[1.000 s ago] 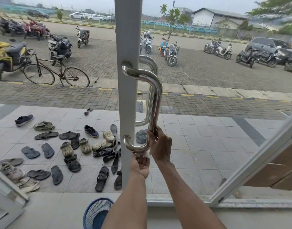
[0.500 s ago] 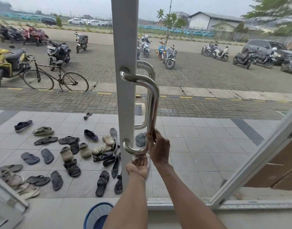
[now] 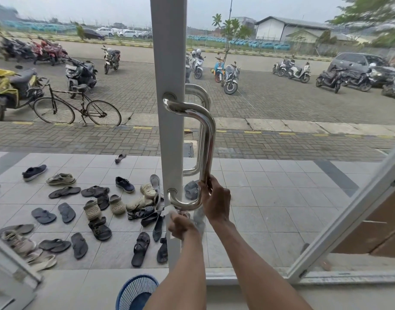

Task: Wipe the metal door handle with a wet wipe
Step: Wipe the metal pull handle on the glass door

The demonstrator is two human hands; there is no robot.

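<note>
A polished metal D-shaped door handle (image 3: pixel 208 135) is fixed to the white door stile (image 3: pixel 169 63). My right hand (image 3: pixel 215 200) grips the lower part of the handle's upright bar. My left hand (image 3: pixel 180 224) sits just under the handle's bottom bend, closed on a small white wet wipe (image 3: pixel 167 211) that touches the underside of the bend. Most of the wipe is hidden in my fingers.
A second handle (image 3: pixel 201 95) shows through the glass on the far side. A blue mesh basket (image 3: pixel 136 291) stands on the floor below my arms. Several sandals and shoes (image 3: pixel 98 209) lie on the tiles outside. An open window frame (image 3: pixel 348 211) slants at the right.
My left hand has dropped slightly below the bottom bend and shifted left with the wipe. My right hand keeps its grip on the bar. The view has tilted down a little.
</note>
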